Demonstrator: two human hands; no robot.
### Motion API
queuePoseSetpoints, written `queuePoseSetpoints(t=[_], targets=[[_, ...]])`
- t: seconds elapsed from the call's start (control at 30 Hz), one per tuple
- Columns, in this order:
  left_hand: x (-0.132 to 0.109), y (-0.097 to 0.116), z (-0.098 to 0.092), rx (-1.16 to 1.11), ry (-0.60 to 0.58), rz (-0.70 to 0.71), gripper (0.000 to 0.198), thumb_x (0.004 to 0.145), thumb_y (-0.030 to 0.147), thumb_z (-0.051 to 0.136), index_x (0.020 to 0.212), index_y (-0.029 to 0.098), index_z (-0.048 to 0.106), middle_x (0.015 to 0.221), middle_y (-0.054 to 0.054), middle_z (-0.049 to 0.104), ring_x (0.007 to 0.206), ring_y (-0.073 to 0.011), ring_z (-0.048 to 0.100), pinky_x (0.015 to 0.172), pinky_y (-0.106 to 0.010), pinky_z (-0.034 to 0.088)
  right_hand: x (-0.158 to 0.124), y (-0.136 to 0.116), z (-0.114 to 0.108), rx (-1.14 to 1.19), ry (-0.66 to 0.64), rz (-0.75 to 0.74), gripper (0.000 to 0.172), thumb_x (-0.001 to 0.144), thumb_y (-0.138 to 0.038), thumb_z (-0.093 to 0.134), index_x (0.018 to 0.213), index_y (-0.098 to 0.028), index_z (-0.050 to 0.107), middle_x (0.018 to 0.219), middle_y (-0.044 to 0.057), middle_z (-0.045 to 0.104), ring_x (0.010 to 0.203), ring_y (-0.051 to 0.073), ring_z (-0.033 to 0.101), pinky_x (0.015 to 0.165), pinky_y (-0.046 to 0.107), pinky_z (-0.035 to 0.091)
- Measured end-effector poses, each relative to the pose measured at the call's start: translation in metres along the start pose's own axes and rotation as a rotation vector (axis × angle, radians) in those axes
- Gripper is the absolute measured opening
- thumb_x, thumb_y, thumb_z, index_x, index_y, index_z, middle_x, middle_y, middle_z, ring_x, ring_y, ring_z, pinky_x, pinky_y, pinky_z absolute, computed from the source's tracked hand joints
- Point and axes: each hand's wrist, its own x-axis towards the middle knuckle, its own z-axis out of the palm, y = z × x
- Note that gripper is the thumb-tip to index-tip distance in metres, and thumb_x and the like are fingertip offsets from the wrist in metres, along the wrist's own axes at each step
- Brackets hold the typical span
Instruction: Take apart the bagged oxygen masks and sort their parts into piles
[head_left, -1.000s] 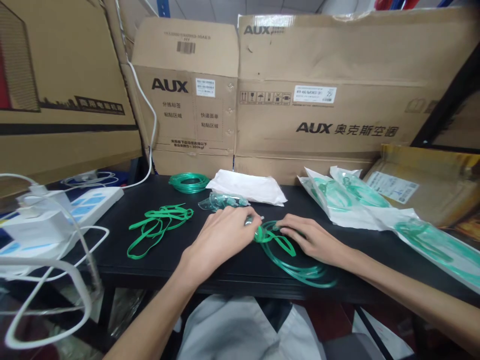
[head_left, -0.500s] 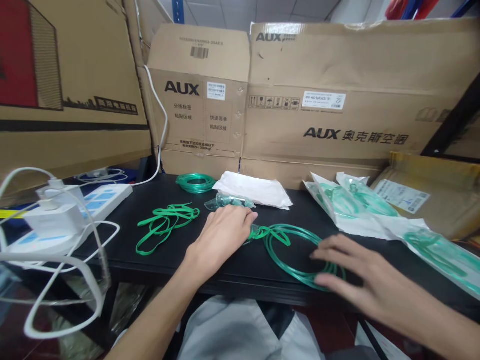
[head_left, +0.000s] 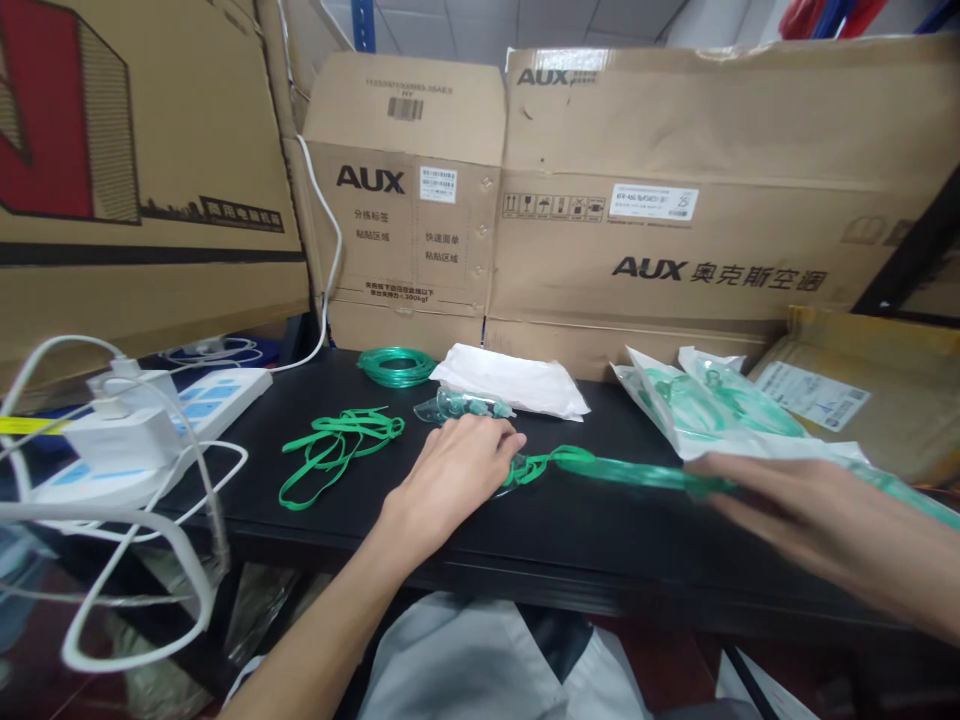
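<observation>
My left hand [head_left: 457, 470] lies on the black table [head_left: 420, 520], fingers curled down over one end of a green plastic tube [head_left: 600, 465], next to a clear mask piece [head_left: 457, 405]. My right hand [head_left: 795, 510] is blurred by motion at the right, raised above the table, and grips the green tube, which stretches taut between the two hands. A loose green strap [head_left: 334, 445] lies to the left of my left hand.
A coiled green tube [head_left: 395, 364] and a white bag [head_left: 514, 380] lie at the back. Sealed packs of green tubing [head_left: 697, 405] sit at the right. A white power strip [head_left: 150, 425] with cables is at the left. Cardboard boxes [head_left: 637, 200] stand behind.
My right hand has gone from the table by the coil to the right and up, pulling the green tube out of its loops into a straight line. My left hand stays put.
</observation>
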Motion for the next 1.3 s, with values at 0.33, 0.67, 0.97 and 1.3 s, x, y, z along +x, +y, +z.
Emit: queuePoseSetpoints(t=[0.33, 0.67, 0.97, 1.3], targets=[[0.0, -0.001, 0.001, -0.036, 0.043, 0.024, 0.033, 0.105, 0.04, 0.046, 0.112, 0.027, 0.076, 0.116, -0.006, 0.077, 0.113, -0.0318, 0.069, 0.09, -0.042, 0.051, 0.065, 0.019, -0.05, 0.277, -0.092, -0.105, 0.038, 0.101, -0.053, 0.047, 0.105, -0.03, 0.077, 0.115, 0.005, 0.076, 0.107, 0.03, 0.069, 0.094, 0.04, 0.052], [0.006, 0.014, -0.005, -0.36, 0.328, 0.117, 0.061, 0.095, 0.057, 0.062, 0.146, 0.023, 0.057, 0.129, -0.007, 0.072, 0.098, -0.023, 0.071, 0.096, -0.034, 0.05, 0.092, -0.028, -0.042, 0.494, 0.132, -0.248, 0.02, 0.1, -0.037, 0.063, 0.097, -0.024, 0.078, 0.102, 0.006, 0.075, 0.096, 0.021, 0.07, 0.082, 0.03, 0.056], [0.005, 0.015, -0.015, -0.704, 0.257, 0.161, 0.024, 0.099, 0.039, 0.057, 0.096, 0.023, 0.074, 0.069, 0.004, 0.073, 0.051, -0.0106, 0.054, 0.056, -0.023, 0.042, 0.088, -0.058, -0.002, 0.958, 0.391, -0.032, 0.043, 0.092, -0.032, 0.076, 0.135, -0.031, 0.067, 0.129, 0.005, 0.071, 0.095, 0.022, 0.074, 0.093, 0.039, 0.059], [0.012, -0.009, -0.03, -0.525, 0.366, 0.201, 0.04, 0.102, 0.04, 0.053, 0.138, 0.03, 0.064, 0.069, 0.004, 0.067, 0.06, -0.013, 0.057, 0.069, -0.026, 0.048, 0.076, -0.054, 0.055, 1.305, 0.256, 0.281, 0.046, 0.091, -0.043, 0.075, 0.134, -0.028, 0.068, 0.129, 0.009, 0.073, 0.112, 0.03, 0.073, 0.102, 0.044, 0.06]])
